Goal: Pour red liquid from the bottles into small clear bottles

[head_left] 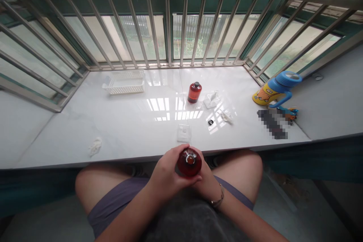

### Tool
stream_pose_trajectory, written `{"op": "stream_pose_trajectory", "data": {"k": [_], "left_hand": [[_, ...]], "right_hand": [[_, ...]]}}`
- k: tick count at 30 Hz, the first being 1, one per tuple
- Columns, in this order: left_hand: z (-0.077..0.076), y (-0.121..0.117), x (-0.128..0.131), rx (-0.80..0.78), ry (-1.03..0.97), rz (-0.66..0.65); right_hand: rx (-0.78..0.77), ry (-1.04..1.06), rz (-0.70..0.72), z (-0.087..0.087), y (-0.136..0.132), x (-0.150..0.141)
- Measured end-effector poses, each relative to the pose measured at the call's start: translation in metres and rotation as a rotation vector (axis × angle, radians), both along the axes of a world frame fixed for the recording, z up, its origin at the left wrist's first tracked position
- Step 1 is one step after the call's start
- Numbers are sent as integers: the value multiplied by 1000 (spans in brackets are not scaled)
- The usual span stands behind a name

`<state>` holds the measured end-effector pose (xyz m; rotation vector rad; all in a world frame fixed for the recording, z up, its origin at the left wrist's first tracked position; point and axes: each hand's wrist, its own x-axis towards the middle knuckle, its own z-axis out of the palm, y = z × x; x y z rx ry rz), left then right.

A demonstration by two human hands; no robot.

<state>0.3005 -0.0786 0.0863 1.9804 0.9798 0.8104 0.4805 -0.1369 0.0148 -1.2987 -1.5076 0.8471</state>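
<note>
I hold a small red bottle (189, 162) upright over my lap, just below the edge of the white ledge (127, 124). My left hand (166, 174) wraps round its left side and my right hand (206, 181), with a bracelet at the wrist, closes on its right side. The bottle's top shows no cap. A small black cap (210, 122) lies on the ledge. A second red bottle (194, 92) with a black cap stands upright further back. A clear square packet (184, 133) lies close to the ledge's front edge.
A white plastic basket (124, 82) sits at the back left. A torn clear wrapper (211, 100) and crumpled bits (227, 117) lie right of the standing bottle. A crumpled white piece (95, 146) lies front left. A blue and yellow jug (276, 90) lies at the right. Metal window bars (167, 30) close off the back.
</note>
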Motion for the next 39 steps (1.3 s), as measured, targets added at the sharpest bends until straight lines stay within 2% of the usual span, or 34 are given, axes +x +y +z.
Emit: {"op": "stream_pose_trajectory", "data": {"k": [5, 10, 12, 16, 19, 21, 23, 26, 29, 34, 39], "left_hand": [[6, -3, 12, -88, -19, -33], [3, 7, 5, -92, -36, -150], [-6, 17, 0, -120, -85, -111], [-31, 48, -5, -154, -60, 105], [-38, 65, -2, -102, -13, 168], [-33, 66, 2, -47, -69, 163], [-20, 59, 7, 32, -145, 134], [1, 42, 13, 191, -195, 26], [15, 29, 16, 307, -137, -95], [17, 23, 15, 388, -25, -182], [9, 23, 6, 287, -113, -91]], "right_hand": [[-26, -40, -140, 0, -5, 5], [-26, -26, -246, 2, -4, 13], [-40, -39, -280, 1, -2, 20], [-82, -28, -349, -2, 1, 39], [-104, -22, -399, -1, 3, 50], [-120, -22, -427, 0, 4, 53], [-134, -16, -451, 2, 4, 53], [-140, 1, -454, 4, 4, 48], [-144, 35, -403, 4, 3, 41], [-152, 97, -325, 3, 2, 28], [-153, 50, -310, 3, 1, 26]]}}
